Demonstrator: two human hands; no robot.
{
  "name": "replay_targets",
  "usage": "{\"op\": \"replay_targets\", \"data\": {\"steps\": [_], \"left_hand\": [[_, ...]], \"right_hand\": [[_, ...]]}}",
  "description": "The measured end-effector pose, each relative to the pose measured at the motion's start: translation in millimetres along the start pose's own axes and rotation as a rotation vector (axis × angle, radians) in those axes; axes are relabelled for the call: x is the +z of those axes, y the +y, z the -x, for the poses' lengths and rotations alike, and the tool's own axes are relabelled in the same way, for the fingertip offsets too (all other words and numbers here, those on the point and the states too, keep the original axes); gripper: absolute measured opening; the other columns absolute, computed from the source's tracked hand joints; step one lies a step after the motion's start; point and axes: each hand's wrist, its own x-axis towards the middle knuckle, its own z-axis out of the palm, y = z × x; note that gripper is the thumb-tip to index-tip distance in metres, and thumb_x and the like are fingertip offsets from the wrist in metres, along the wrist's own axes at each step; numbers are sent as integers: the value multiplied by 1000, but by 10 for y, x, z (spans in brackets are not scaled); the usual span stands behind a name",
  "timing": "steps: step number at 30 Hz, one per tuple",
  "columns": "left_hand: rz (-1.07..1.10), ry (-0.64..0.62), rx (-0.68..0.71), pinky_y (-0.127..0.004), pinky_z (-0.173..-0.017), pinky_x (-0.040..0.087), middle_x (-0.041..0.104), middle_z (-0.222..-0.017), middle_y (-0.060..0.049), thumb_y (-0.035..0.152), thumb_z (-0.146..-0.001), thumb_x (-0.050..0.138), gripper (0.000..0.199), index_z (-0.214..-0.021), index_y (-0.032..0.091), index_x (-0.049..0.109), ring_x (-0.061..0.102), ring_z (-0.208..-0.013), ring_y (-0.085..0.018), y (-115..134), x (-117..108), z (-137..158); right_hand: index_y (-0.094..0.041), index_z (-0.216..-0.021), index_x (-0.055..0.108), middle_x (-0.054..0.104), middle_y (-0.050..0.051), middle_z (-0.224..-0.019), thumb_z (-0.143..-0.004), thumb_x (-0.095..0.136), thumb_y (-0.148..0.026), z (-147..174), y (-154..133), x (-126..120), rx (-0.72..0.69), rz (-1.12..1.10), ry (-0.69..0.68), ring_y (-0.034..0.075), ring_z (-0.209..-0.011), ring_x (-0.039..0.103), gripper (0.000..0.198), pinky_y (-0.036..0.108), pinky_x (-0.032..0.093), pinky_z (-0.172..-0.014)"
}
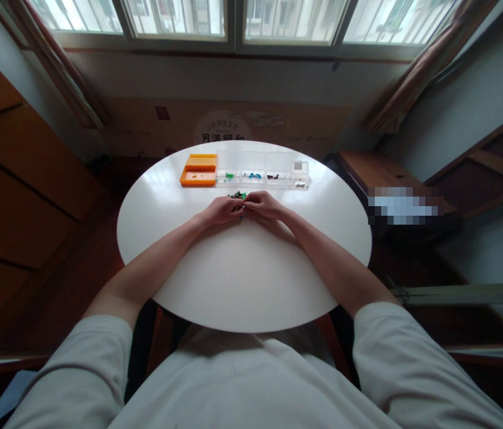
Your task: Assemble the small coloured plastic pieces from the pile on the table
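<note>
My left hand (223,210) and my right hand (265,204) meet over the white table, their fingertips close together. Both have curled, pinching fingers; whatever lies between them is too small to make out. Just beyond the fingers is a small pile of mixed green, dark and other coloured bits (237,195), partly hidden by the hands. Behind it stands an open orange box (198,179) with a few tiny orange pieces inside. To its right, a row of transparent open boxes holds green pieces (229,176), blue pieces (252,176), dark brown pieces (272,177) and whitish pieces (300,185).
The round white table (242,286) reaches close to my body. A brown wooden bench (367,167) with a blurred-out item on it stands to the right. Past the table, a printed cardboard panel (314,119) leans below the windows. Orange-brown cabinets (19,167) line the left side.
</note>
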Motion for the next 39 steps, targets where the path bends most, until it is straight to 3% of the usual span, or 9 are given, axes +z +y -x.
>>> {"op": "replay_targets", "data": {"steps": [39], "left_hand": [[-12,-2,16,-22,-57,30,68,-77,-2,38,-87,43,33,-96,20,69,55,-62,-12,-16,10,-7]], "right_hand": [[-11,-80,66,65,2,-66,-73,60,-30,12,-24,-13,-43,75,6,11,-61,57,21,22,44,-57]]}}
